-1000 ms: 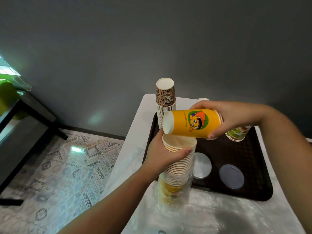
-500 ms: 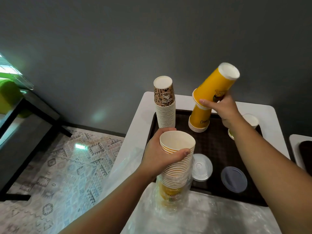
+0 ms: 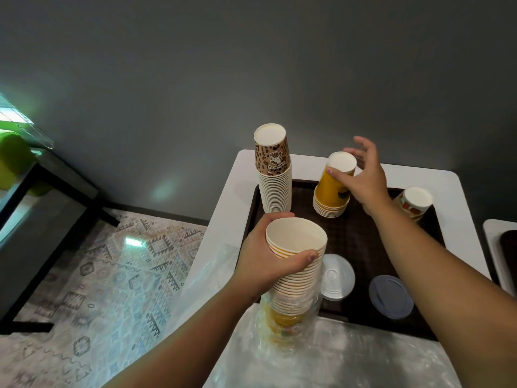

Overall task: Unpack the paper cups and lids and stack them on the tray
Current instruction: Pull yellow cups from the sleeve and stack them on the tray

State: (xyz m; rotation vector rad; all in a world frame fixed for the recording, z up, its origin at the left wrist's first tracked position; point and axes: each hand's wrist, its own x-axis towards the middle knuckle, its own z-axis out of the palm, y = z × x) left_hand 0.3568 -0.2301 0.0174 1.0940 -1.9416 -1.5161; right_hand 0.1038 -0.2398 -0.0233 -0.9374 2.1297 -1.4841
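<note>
Dark tray [image 3: 352,236], yellow cups [image 3: 331,191] stacked

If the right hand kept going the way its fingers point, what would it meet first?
The right hand points up and away over the yellow stack, thumb on its top cup. Beyond that, only the grey wall seems to lie ahead, though depth is unclear.

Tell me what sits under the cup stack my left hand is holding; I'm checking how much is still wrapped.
The stack runs down into a clear plastic wrapper, where yellow cup sides show. What lies beneath the wrapper is covered and cannot be seen.
</note>
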